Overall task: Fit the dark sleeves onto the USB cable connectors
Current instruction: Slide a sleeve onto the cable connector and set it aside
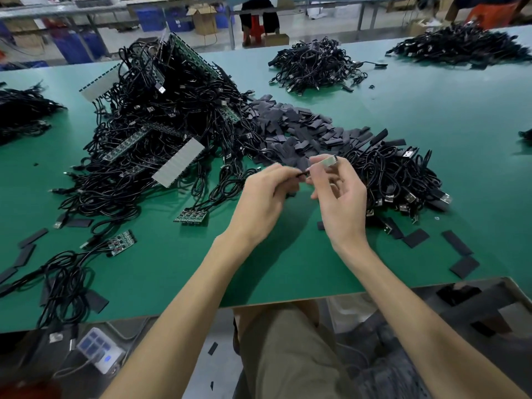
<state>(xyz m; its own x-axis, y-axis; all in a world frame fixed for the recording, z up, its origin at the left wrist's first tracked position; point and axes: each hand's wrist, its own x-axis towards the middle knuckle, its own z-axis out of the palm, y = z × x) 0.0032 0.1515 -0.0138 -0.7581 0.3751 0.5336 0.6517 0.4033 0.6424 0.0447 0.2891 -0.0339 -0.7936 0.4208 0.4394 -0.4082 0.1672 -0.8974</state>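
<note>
Two hands above green desk (288, 254). Left hand (263, 197) pinching one thin black cable (300, 174). Right hand (341, 194) gripping one small silvery rectangular board (325, 162).

Factory assembly floor: green workbench (431, 116) heaped with cable piles (161, 116).

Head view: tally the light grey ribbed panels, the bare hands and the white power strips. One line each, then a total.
Light grey ribbed panels: 2
Hands: 2, left hand and right hand
White power strip: 1
Total: 5
</note>
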